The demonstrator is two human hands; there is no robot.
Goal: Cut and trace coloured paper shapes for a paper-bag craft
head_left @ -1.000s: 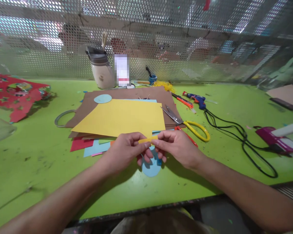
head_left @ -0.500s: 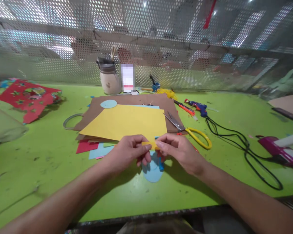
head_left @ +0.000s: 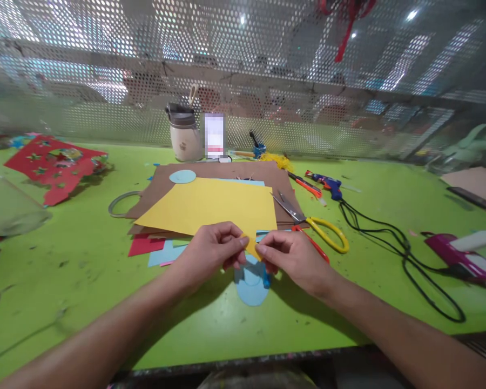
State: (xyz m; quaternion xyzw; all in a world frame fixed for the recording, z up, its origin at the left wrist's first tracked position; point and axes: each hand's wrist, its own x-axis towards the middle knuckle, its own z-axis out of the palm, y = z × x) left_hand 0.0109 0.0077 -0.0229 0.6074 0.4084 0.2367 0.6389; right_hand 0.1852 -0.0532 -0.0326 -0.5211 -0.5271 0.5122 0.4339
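Note:
A small yellow-orange paper piece (head_left: pixel 251 247) is pinched between my two hands above the table. The fingers of my left hand (head_left: pixel 221 246) close on its left end, while my right hand (head_left: pixel 289 254) grips its right end. Just below them a light blue paper disc (head_left: pixel 252 292) lies on the green table, partly in shadow. Beside the disc shows a small blue object (head_left: pixel 267 280), mostly hidden by my right fingers. Behind my hands a large yellow paper sheet (head_left: pixel 210 205) rests on brown card (head_left: pixel 162 175).
Yellow-handled scissors (head_left: pixel 328 233) and a red handle (head_left: pixel 314 246) lie right of the sheets. A blue glue gun (head_left: pixel 328 186) trails a black cord (head_left: pixel 405 256). A tumbler (head_left: pixel 185 140) and a phone (head_left: pixel 214 135) stand behind. Red cut paper (head_left: pixel 60 167) sits left.
The paper piece has tilted from level to slanting down rightward, and my hands have come slightly closer together. The whole view has shifted slightly. More of the red handle shows.

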